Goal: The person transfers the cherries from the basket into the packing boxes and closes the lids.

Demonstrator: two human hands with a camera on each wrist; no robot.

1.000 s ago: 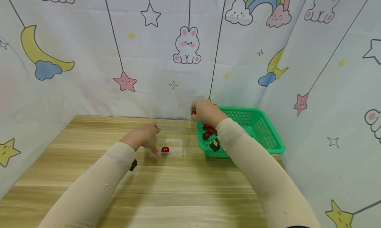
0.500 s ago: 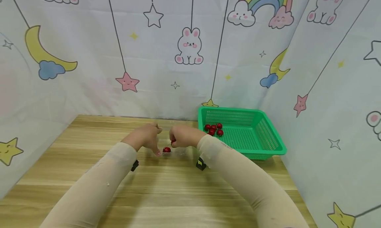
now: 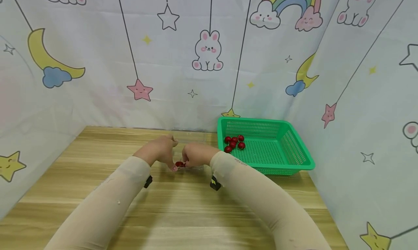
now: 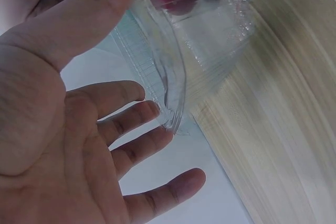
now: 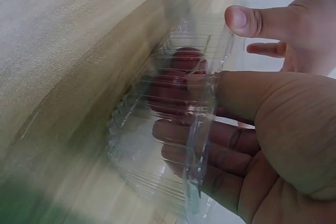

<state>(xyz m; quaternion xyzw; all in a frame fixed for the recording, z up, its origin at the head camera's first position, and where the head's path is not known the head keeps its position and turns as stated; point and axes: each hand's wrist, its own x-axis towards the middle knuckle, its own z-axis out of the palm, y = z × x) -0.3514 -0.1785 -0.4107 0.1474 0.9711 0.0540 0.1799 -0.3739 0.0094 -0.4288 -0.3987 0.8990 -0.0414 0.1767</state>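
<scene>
A clear plastic clamshell box (image 5: 139, 163) lies open on the table, between my two hands. My left hand (image 3: 160, 152) rests at its left side, thumb on the near rim and the relaxed fingers (image 4: 144, 150) by the lid's fold. My right hand (image 3: 198, 155) reaches down into the box and pinches a red cherry (image 5: 165, 95) between thumb and fingers. Another cherry (image 5: 187, 59) lies right beside it inside the box. In the head view the pinched cherry is mostly hidden by my right hand.
A green plastic basket (image 3: 298, 144) stands to the right of the box, with several cherries (image 3: 233, 144) at its left end. The wooden table (image 3: 183, 213) backs onto a patterned cloth curtain (image 3: 169, 61), which also rises on both sides.
My right hand has moved left and down from above the basket's left edge into the clear box, carrying a cherry. My left hand has stayed at the box.
</scene>
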